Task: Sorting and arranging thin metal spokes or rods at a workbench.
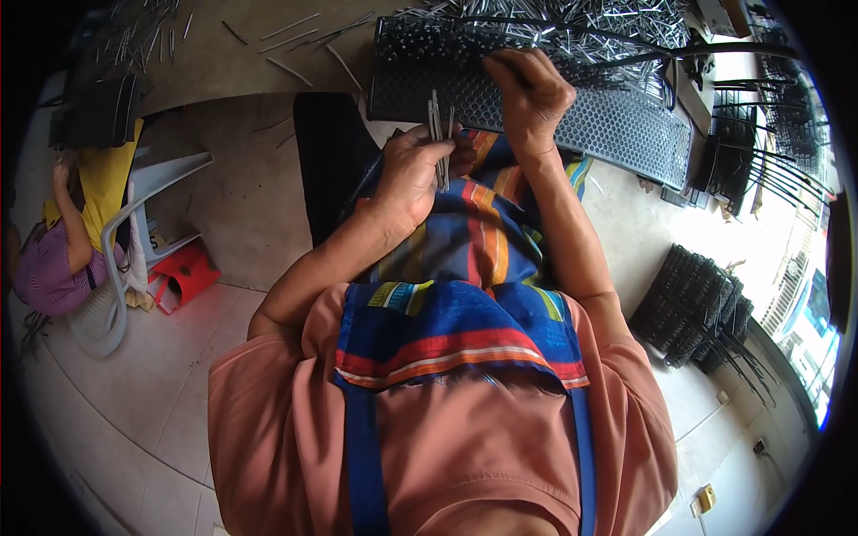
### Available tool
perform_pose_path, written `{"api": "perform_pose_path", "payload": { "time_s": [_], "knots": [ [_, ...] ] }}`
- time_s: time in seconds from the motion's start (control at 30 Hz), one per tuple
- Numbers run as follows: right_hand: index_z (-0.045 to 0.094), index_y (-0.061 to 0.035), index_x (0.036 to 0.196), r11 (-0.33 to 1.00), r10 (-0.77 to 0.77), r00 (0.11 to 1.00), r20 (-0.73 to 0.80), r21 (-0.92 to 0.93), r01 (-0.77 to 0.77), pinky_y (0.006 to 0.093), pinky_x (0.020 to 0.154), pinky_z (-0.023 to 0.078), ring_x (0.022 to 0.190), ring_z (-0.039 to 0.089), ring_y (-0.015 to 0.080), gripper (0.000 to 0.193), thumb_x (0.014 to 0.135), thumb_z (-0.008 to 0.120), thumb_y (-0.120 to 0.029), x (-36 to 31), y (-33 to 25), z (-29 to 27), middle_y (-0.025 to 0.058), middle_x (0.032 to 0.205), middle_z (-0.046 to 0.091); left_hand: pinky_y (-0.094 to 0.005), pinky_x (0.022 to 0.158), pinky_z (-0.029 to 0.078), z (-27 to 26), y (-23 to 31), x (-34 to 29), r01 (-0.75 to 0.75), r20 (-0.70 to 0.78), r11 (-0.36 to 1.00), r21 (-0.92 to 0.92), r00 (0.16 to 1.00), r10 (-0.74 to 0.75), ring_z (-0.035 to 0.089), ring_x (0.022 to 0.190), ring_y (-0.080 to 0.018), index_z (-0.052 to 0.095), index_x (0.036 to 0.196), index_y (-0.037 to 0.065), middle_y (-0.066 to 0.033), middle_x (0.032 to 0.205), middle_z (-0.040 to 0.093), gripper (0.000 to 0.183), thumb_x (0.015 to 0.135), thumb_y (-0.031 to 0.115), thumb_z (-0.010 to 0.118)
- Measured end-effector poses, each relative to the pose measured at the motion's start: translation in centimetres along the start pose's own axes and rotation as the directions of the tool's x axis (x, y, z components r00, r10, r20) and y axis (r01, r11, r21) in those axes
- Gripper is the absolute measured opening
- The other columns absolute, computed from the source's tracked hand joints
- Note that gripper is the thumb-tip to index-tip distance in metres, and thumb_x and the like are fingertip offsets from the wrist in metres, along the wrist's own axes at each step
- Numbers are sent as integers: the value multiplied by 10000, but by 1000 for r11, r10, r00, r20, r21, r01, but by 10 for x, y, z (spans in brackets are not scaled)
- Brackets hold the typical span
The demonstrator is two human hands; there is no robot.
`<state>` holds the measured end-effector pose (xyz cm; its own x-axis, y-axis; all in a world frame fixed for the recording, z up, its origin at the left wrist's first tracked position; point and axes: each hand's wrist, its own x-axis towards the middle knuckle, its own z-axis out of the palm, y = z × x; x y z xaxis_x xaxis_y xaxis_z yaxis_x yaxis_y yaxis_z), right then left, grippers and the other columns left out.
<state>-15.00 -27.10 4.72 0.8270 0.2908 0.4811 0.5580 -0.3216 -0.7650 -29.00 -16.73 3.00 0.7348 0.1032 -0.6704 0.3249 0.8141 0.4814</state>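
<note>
Strong daylight is pouring in well right of the right hand (538,94), where an opening (797,268) is burning out to white and the floor (693,223) is glaring. Right of that hand, the perforated tray (651,134) is catching a sheen. Left of the left hand (416,170), tones are running dimmer. Lens is bowing outer edges; blackness is swallowing the corners.

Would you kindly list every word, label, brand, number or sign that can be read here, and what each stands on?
There is no text that I can read with certainty.
Beside the white chair: small dark marks, too small to read.
Beyond the window at right: blue and white shapes, too blurred to tell whether they bear writing.
Panel, metal pieces in the left hand, apron: no lettering shows.
</note>
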Motion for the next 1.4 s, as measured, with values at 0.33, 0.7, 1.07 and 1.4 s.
{"api": "perform_pose_path", "payload": {
  "time_s": [0.33, 0.7, 1.07, 1.4],
  "knots": [
    [721, -50, 878, 979, -78, 993, 88, -179, 93, 267, 567, 480, 611, 627, 175, 141, 742, 749, -28, -8, 6, 8, 73, 735, 642, -358, 730, 562, 4, 6, -1, 8, 34, 999, 39, 999, -10, 678, 827, -238, 620, 1021, 20, -147, 941, 678, 164, 893, -35, 533],
    [713, -100, 881, 921, -148, 969, 198, -328, 208, 331, 552, 492, 641, 635, 256, 113, 773, 739, -123, 0, -5, 14, 61, 770, 619, -322, 734, 564, 5, 0, 1, -47, 11, 997, -65, 999, 48, 693, 788, -233, 618, 990, -5, -154, 906, 690, 159, 872, -71, 535],
    [653, -127, 784, 907, -217, 962, 166, -331, 262, 346, 543, 468, 612, 598, 259, 69, 752, 714, -122, -12, 5, 10, 40, 709, 563, -310, 738, 551, 0, 5, 1, -30, 25, 999, -38, 999, 31, 684, 777, -213, 634, 960, -11, -141, 914, 692, 160, 860, -76, 526],
    [686, -140, 826, 843, -176, 946, 272, -455, 288, 362, 595, 495, 691, 629, 254, 75, 768, 717, -176, 7, -3, 13, 25, 810, 599, -339, 772, 561, -4, 3, -2, -3, 13, 996, -90, 1000, 4, 678, 801, -229, 618, 958, -32, -137, 893, 672, 152, 852, -87, 525]
  ]
}}
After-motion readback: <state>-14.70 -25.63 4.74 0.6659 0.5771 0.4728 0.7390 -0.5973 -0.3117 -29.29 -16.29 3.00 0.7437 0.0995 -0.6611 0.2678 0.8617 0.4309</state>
